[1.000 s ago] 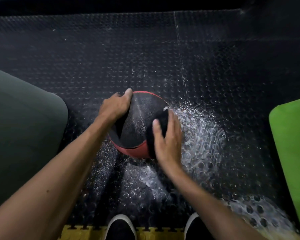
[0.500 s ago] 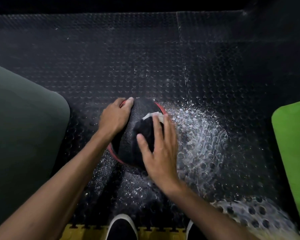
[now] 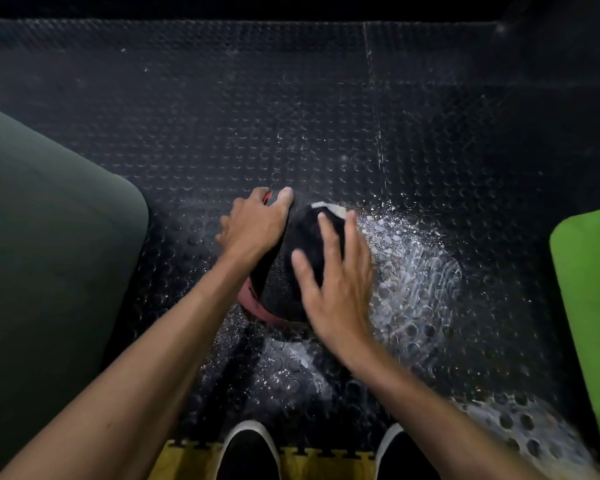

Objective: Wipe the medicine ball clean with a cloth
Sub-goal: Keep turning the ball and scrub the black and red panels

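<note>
While the medicine ball point(image 3: 274, 289) sits on the floor just ahead of the person's feet, the head view shows it as a round, pebble-grained black sphere with a red band curving along its lower near edge. Left hand point(image 3: 253, 226) cups the ball's far left side, fingers curled over the top so that it holds the ball in place. Right hand point(image 3: 336, 282) lies flat over the ball's right face, fingers spread and fairly straight, pressing a dark cloth point(image 3: 312, 237) against the surface; the cloth looks soft and matte, and a pale patch point(image 3: 328, 207) shows at its far edge past the fingertips. Beneath everything lies a black rubber floor point(image 3: 222, 116) stamped with raised round studs, and a seam runs away from the ball toward the far wall. White powdery or wet smears point(image 3: 416, 282) fan over the studs to the right of the ball and nearer the feet. A smooth dark green mat point(image 3: 49, 254) with a rounded corner fills the left side, and a bright green mat point(image 3: 593, 306) edges the right. Two black shoes with white rims point(image 3: 246, 452) stand on a yellow interlocking foam strip point(image 3: 326, 462) at the bottom.
</note>
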